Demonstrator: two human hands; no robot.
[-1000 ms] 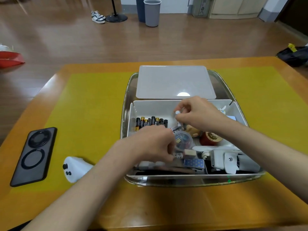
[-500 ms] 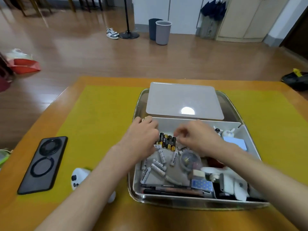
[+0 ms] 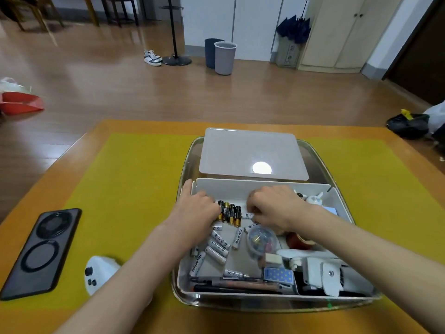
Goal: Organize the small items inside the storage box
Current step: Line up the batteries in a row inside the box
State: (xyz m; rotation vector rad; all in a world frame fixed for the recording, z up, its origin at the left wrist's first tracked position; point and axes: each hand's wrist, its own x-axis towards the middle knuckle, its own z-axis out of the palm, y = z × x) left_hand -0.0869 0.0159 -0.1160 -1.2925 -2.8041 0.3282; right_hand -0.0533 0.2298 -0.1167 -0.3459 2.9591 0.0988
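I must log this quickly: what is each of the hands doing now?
Left hand: fingers curled beside the black batteries; a grip cannot be told.
Right hand: pinches a white battery.

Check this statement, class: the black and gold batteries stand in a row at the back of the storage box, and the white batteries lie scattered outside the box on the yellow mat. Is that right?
Not quite. The head view shows the white batteries scattered inside the storage box, in front of the black and gold batteries, not on the yellow mat.

Single head view, forward-down, close over storage box (image 3: 262, 186).
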